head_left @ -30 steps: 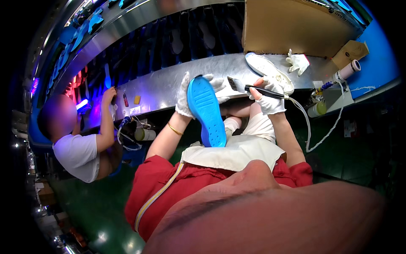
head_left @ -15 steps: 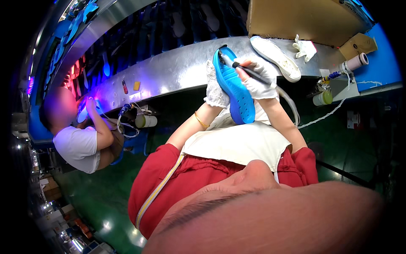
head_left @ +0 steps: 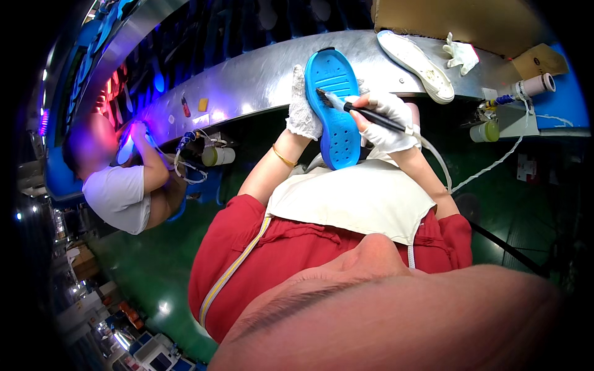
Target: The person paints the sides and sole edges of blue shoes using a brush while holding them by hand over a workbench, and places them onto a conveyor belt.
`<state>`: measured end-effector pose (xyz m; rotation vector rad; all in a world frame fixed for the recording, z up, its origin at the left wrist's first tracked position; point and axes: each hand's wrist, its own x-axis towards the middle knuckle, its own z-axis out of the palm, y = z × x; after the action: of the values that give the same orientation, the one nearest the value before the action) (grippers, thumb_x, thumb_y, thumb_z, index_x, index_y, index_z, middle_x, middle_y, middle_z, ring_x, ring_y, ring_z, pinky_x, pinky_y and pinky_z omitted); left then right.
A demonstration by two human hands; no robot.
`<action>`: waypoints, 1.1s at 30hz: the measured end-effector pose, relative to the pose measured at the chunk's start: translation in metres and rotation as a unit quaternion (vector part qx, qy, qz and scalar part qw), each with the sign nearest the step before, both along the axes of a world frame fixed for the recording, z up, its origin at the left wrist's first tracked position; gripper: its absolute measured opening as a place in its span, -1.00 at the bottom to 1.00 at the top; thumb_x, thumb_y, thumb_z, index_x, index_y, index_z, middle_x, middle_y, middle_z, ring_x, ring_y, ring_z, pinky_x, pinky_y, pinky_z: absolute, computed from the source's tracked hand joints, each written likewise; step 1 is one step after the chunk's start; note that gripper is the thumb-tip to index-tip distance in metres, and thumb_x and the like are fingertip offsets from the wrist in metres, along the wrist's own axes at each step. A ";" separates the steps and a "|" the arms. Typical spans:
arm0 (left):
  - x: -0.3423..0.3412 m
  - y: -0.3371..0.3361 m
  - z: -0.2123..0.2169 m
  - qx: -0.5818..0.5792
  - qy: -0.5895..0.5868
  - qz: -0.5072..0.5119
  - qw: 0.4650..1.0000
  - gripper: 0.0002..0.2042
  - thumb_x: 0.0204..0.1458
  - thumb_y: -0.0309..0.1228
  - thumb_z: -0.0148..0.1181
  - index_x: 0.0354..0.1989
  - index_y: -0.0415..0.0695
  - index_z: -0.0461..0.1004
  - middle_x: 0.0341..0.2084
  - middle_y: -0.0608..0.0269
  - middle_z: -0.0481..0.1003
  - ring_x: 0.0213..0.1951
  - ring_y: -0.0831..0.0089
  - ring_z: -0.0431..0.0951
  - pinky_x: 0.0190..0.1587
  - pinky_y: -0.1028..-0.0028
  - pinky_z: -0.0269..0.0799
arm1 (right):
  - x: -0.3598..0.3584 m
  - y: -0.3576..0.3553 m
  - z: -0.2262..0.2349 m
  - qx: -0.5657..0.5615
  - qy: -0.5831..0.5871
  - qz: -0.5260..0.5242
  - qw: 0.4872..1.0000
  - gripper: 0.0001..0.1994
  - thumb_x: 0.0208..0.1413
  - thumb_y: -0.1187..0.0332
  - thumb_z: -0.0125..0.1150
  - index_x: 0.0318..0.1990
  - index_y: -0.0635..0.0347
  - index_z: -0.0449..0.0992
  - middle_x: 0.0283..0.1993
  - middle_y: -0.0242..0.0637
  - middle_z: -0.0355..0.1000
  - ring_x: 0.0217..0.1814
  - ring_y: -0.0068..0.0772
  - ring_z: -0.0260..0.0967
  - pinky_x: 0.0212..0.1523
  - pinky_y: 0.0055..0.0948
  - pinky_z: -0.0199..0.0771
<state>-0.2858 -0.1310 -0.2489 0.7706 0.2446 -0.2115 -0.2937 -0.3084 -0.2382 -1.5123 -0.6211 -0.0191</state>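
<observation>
A blue shoe sole (head_left: 337, 133) with grooves and small holes stands tilted up before me, its inner face toward me. My left hand (head_left: 302, 105), in a white knit glove, grips the sole along its left edge. In my gloved right hand (head_left: 390, 120), whose fingertips are bare, is a brush (head_left: 377, 119) with a black handle and a pale ferrule. Its dark bristles touch the sole's inner face near the left rim, about midway along. A clear hose (head_left: 436, 157) runs from the handle's rear end.
A metal bench (head_left: 247, 80) curves across, beside a dark conveyor (head_left: 229, 37) carrying soles. On the bench lie a white shoe (head_left: 417, 65), a white glove (head_left: 460, 52) and a yellow block (head_left: 203, 104). A cardboard box (head_left: 458, 25) stands at right. Another person (head_left: 127, 185) works at left.
The brush has moved from the sole's far end down to the left rim near its middle. The sole has turned more upright and shifted slightly left, with its inner face more toward me.
</observation>
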 end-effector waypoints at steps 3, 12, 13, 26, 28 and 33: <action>-0.004 0.003 0.000 0.013 -0.023 -0.049 0.998 -0.09 -0.05 0.46 -0.29 0.27 -0.08 0.16 0.14 -0.03 0.31 0.12 0.07 0.37 0.14 0.10 0.37 | -0.006 -0.006 -0.003 -0.030 -0.043 0.031 0.998 -0.81 -0.11 0.58 0.35 -0.29 0.23 0.53 -0.33 -0.23 0.52 -0.32 -0.44 0.50 -0.26 -0.52 0.50; -0.031 -0.003 -0.015 0.040 -0.039 -0.127 0.990 -0.07 -0.10 0.46 -0.29 0.31 -0.03 0.07 0.14 0.05 0.31 0.12 0.16 0.38 0.14 0.18 0.38 | -0.008 -0.022 -0.010 -0.017 0.044 0.055 0.997 -0.91 0.03 0.50 0.28 -0.31 0.25 0.51 -0.26 -0.24 0.53 -0.34 -0.54 0.48 -0.29 -0.58 0.50; -0.025 -0.004 -0.016 0.041 -0.034 -0.111 0.992 -0.07 -0.10 0.47 -0.31 0.30 -0.02 0.08 0.14 0.07 0.31 0.11 0.16 0.38 0.14 0.19 0.38 | -0.007 -0.020 -0.010 0.038 0.114 0.045 0.992 -0.91 0.03 0.50 0.28 -0.31 0.25 0.51 -0.25 -0.23 0.53 -0.34 -0.54 0.48 -0.29 -0.58 0.50; 0.045 0.010 -0.014 -0.219 -0.245 -0.016 0.944 0.10 -0.30 0.60 -0.33 0.28 -0.10 0.13 0.10 -0.02 0.36 0.03 0.06 0.46 0.15 0.07 0.35 | 0.007 0.004 0.008 0.143 0.130 0.018 0.981 -0.89 0.03 0.54 0.28 -0.26 0.25 0.58 -0.22 -0.23 0.55 -0.34 -0.56 0.49 -0.37 -0.62 0.52; 0.055 0.014 -0.010 -0.202 -0.337 -0.051 0.918 0.06 -0.25 0.54 -0.16 0.26 -0.14 0.15 0.11 -0.03 0.36 0.06 0.11 0.46 0.26 0.09 0.21 | 0.007 0.006 0.007 0.125 0.089 0.031 0.988 -0.89 0.03 0.56 0.27 -0.26 0.27 0.55 -0.20 -0.22 0.52 -0.32 -0.48 0.51 -0.32 -0.57 0.54; 0.063 0.023 -0.001 -0.262 -0.344 -0.087 0.898 0.12 -0.40 0.54 -0.02 0.27 -0.10 0.16 0.14 -0.10 0.31 0.10 0.03 0.42 0.31 0.04 0.12 | 0.016 0.001 0.004 0.258 0.354 0.140 0.888 -0.87 0.03 0.54 0.27 -0.23 0.22 0.54 -0.30 -0.22 0.53 -0.39 -0.53 0.49 -0.32 -0.58 0.52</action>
<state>-0.2229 -0.1082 -0.2495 0.2882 -0.5429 -0.1500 -0.2774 -0.3072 -0.2343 -0.8061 -0.1995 0.5324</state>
